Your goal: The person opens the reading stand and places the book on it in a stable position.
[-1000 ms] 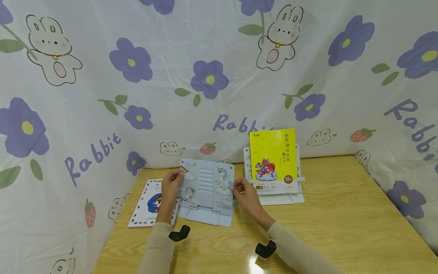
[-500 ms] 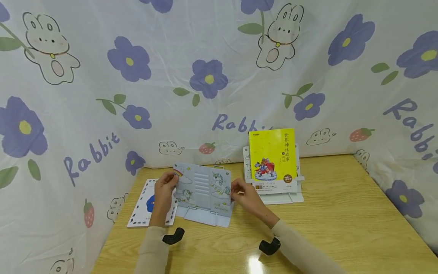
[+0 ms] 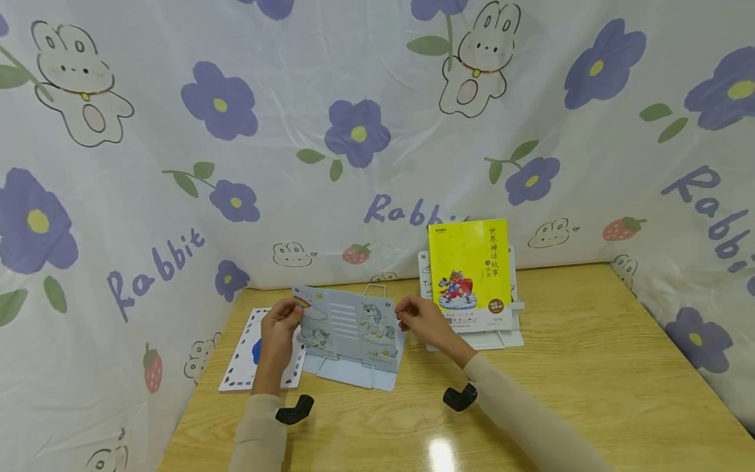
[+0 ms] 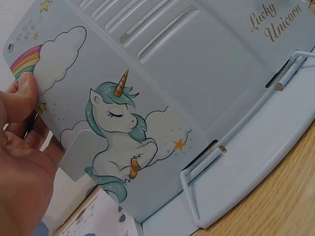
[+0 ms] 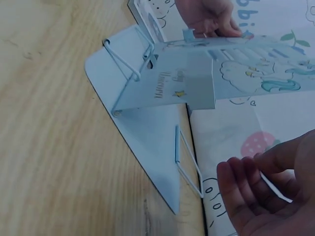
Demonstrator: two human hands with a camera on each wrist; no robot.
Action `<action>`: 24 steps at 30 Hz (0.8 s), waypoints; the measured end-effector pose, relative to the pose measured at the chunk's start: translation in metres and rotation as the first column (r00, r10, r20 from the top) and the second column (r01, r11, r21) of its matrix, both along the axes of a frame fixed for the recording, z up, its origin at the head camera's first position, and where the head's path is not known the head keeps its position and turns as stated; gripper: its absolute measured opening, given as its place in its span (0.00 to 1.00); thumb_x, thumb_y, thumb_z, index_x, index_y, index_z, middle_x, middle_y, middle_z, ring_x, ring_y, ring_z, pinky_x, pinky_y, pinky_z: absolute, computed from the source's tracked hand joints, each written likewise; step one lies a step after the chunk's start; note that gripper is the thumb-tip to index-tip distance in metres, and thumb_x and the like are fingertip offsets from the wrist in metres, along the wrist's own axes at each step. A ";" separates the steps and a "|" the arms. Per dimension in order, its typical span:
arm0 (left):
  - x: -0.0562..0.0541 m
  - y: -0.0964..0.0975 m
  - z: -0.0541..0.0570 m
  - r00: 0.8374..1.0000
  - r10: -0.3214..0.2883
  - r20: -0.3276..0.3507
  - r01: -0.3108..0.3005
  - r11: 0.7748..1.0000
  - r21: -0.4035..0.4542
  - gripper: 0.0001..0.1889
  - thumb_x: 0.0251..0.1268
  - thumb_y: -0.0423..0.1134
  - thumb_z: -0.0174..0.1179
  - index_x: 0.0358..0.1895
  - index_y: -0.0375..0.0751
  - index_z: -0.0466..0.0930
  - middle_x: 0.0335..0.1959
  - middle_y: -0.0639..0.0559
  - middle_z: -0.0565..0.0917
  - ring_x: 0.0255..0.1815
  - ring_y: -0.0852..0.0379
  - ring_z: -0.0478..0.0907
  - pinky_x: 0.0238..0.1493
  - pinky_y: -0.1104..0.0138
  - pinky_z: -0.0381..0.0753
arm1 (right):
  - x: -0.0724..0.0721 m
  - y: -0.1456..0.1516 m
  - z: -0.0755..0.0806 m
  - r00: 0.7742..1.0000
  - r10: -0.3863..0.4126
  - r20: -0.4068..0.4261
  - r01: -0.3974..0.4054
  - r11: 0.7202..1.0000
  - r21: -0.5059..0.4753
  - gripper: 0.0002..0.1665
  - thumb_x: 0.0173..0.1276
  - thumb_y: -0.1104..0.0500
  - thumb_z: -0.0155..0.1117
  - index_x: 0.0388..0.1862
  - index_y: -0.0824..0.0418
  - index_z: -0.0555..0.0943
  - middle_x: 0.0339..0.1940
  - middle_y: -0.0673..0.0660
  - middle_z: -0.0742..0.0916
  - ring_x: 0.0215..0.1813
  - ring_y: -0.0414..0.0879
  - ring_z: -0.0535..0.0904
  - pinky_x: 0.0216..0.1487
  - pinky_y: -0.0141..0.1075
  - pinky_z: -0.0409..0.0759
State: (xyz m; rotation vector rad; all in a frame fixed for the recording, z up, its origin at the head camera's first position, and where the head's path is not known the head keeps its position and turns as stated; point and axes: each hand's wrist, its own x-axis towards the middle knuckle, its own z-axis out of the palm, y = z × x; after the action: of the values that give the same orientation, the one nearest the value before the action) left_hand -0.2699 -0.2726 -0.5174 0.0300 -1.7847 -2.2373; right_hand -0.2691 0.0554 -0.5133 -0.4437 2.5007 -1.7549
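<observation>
A pale blue metal book stand (image 3: 348, 324), printed with unicorns, a rainbow and clouds, stands on the table with its panel tilted up from the base. At the panel's left edge my left hand (image 3: 276, 341) pinches it, the thumb (image 4: 27, 88) lying on the rainbow and the fingers behind. My right hand (image 3: 432, 324) is near the panel's right edge; in the right wrist view its fingers (image 5: 236, 182) are loosely bent, apart from the panel, and hold nothing. Behind the panel a wire loop (image 5: 178, 145) rises from the base plate (image 5: 147, 147).
A white-bordered book (image 3: 236, 367) with a blue picture lies flat at the left, partly under my left forearm. To the right, a yellow book (image 3: 468, 262) leans on a second white stand (image 3: 513, 337). A rabbit-print cloth (image 3: 366, 78) hangs behind the wooden table (image 3: 578, 367).
The stand's panel has tipped forward and down, and the wire loop behind it has come into view. My right hand has moved up and let go of the panel's right edge.
</observation>
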 end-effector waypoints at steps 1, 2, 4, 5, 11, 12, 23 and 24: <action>0.000 -0.001 0.000 1.000 -0.001 -0.007 0.001 1.000 0.001 0.15 0.78 0.22 0.57 0.41 0.49 0.86 0.34 0.63 0.86 0.39 0.68 0.81 0.44 0.76 0.81 | -0.003 -0.002 0.001 1.000 -0.005 0.004 0.005 1.000 0.014 0.05 0.80 0.67 0.60 0.48 0.66 0.83 0.41 0.62 0.88 0.42 0.54 0.89 0.51 0.52 0.91; 0.000 -0.001 -0.001 1.000 -0.002 -0.011 0.002 1.000 0.003 0.16 0.77 0.22 0.57 0.41 0.49 0.86 0.33 0.62 0.86 0.38 0.68 0.81 0.44 0.76 0.81 | -0.006 -0.004 0.002 1.000 -0.009 0.002 0.008 1.000 0.029 0.05 0.80 0.67 0.60 0.48 0.66 0.82 0.41 0.62 0.88 0.41 0.53 0.89 0.50 0.51 0.91; 0.000 -0.002 -0.002 1.000 -0.001 -0.020 0.001 1.000 0.000 0.16 0.77 0.22 0.57 0.40 0.49 0.87 0.33 0.63 0.86 0.38 0.68 0.81 0.44 0.75 0.82 | -0.012 -0.010 0.003 1.000 -0.006 -0.007 0.007 0.997 0.074 0.06 0.79 0.67 0.59 0.48 0.67 0.82 0.40 0.61 0.88 0.39 0.50 0.88 0.48 0.48 0.91; 0.000 -0.002 -0.002 1.000 0.001 -0.020 -0.001 1.000 0.004 0.16 0.77 0.22 0.57 0.40 0.50 0.87 0.33 0.62 0.86 0.38 0.68 0.81 0.45 0.75 0.82 | -0.015 -0.013 0.004 1.000 -0.003 -0.010 0.004 0.996 0.094 0.07 0.78 0.67 0.59 0.49 0.67 0.82 0.40 0.62 0.88 0.39 0.50 0.88 0.46 0.46 0.91; 0.001 -0.002 -0.003 1.000 0.000 -0.014 0.000 1.000 0.025 0.16 0.77 0.22 0.57 0.39 0.49 0.88 0.33 0.62 0.86 0.38 0.67 0.81 0.46 0.75 0.83 | -0.025 -0.030 0.006 0.999 -0.005 -0.042 0.015 0.974 0.224 0.12 0.73 0.64 0.66 0.51 0.69 0.83 0.46 0.64 0.89 0.45 0.52 0.86 0.47 0.42 0.86; 0.001 -0.002 -0.003 1.000 -0.002 -0.012 0.002 1.000 0.024 0.16 0.77 0.23 0.57 0.39 0.49 0.88 0.33 0.62 0.87 0.38 0.67 0.81 0.47 0.75 0.83 | -0.026 -0.032 0.006 0.999 -0.016 -0.046 0.026 0.969 0.244 0.13 0.73 0.62 0.67 0.52 0.69 0.82 0.47 0.65 0.89 0.47 0.53 0.86 0.49 0.43 0.86; 0.003 -0.006 -0.005 1.000 -0.007 0.004 0.007 1.000 0.023 0.14 0.78 0.25 0.59 0.40 0.49 0.89 0.36 0.62 0.88 0.40 0.67 0.82 0.48 0.75 0.83 | -0.038 -0.048 -0.002 0.992 -0.078 -0.096 0.113 0.881 0.459 0.14 0.74 0.57 0.68 0.45 0.68 0.82 0.36 0.61 0.87 0.33 0.48 0.77 0.34 0.37 0.76; 0.003 -0.006 -0.005 1.000 -0.009 0.002 0.009 1.000 0.020 0.15 0.78 0.25 0.58 0.40 0.50 0.89 0.36 0.62 0.88 0.40 0.67 0.82 0.48 0.75 0.83 | -0.040 -0.049 -0.004 0.993 -0.070 -0.096 0.107 0.873 0.475 0.14 0.73 0.56 0.68 0.43 0.68 0.83 0.32 0.59 0.86 0.31 0.46 0.75 0.31 0.35 0.73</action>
State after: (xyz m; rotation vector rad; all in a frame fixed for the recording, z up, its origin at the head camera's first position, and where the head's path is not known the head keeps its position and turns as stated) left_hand -0.2667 -0.2786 -0.5225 0.0285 -1.7671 -2.2616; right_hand -0.3092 0.0068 -0.5176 -0.3650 2.9160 -1.0799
